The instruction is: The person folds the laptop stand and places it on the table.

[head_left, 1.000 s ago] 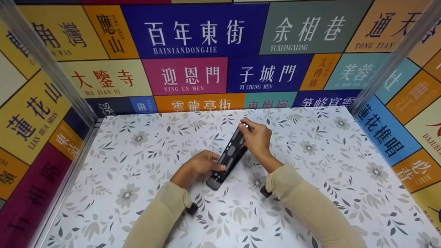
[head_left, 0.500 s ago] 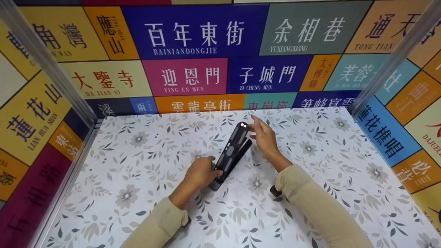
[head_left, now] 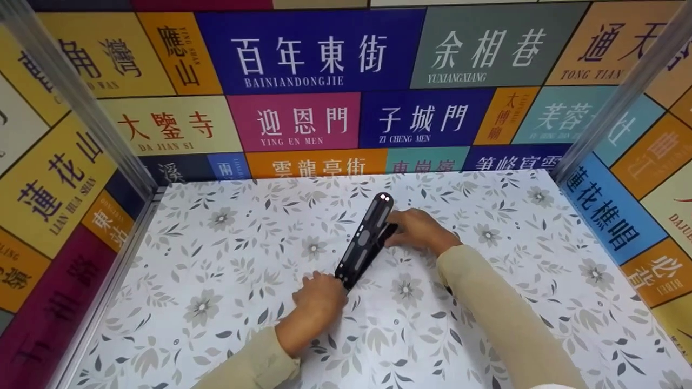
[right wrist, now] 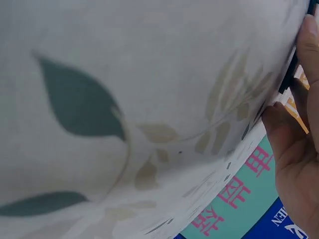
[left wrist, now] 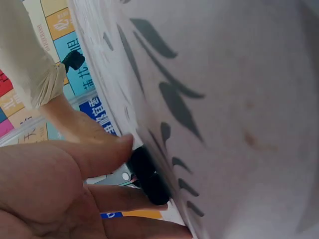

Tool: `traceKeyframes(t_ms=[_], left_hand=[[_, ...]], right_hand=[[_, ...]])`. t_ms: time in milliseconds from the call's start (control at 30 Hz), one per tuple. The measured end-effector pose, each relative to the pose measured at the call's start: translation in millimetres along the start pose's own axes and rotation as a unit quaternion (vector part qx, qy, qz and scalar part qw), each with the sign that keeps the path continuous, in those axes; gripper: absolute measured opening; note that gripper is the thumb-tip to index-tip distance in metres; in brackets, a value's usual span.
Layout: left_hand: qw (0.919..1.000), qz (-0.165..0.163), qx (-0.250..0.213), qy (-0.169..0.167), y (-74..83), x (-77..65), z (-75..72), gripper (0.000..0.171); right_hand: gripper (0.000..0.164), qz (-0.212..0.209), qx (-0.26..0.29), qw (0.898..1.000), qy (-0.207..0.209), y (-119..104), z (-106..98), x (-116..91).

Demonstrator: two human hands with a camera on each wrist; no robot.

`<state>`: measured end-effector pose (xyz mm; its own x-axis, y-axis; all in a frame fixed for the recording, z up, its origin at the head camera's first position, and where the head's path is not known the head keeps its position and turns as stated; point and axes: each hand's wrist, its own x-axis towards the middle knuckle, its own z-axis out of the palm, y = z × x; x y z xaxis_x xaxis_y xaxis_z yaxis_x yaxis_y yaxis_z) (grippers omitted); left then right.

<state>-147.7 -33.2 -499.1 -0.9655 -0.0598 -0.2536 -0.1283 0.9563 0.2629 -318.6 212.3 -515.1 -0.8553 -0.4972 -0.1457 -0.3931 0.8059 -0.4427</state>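
Note:
A long black hinged object [head_left: 363, 235] lies diagonally in the head view, its two narrow arms spread in a V. The upper arm carries grey oval panels and two bright dots at its far end. My left hand [head_left: 320, 300] pinches the near hinge end. In the left wrist view, thumb and fingers are on either side of that dark block [left wrist: 148, 174]. My right hand [head_left: 419, 229] pinches the lower arm [head_left: 388, 233] near its far end. In the right wrist view, thumb and fingertips meet the dark edge [right wrist: 290, 69]. The left hand covers much of the hinge.
A white table [head_left: 243, 237] with grey leaf and flower print spreads under both hands. Behind it stands a wall [head_left: 308, 54] of coloured panels with Chinese lettering, and similar panels close off both sides. Clear upright edges [head_left: 621, 92] mark the corners.
My right hand has left the upper arm's far end and moved down to the lower arm. The left hand has slid nearer, onto the hinge end.

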Motion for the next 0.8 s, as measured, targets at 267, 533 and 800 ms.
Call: traceKeyframes(t_ms=[267, 533, 800], left_hand=[[0.9998, -0.008, 0.013, 0.009, 3.1, 1.1, 4.6, 0.026], [0.9996, -0.005, 0.025, 0.012, 4.4, 0.9, 6.8, 0.027], [0.9985, 0.014, 0.05, 0.017, 7.1, -1.2, 6.3, 0.02]], right_hand=[[0.049, 0.03, -0.031, 0.999, 0.032, -12.4, 2.0, 9.8], [0.06, 0.07, -0.022, 0.996, 0.049, -18.6, 0.4, 12.6], [0.061, 0.059, -0.061, 0.995, 0.048, -17.6, -0.4, 11.9]])
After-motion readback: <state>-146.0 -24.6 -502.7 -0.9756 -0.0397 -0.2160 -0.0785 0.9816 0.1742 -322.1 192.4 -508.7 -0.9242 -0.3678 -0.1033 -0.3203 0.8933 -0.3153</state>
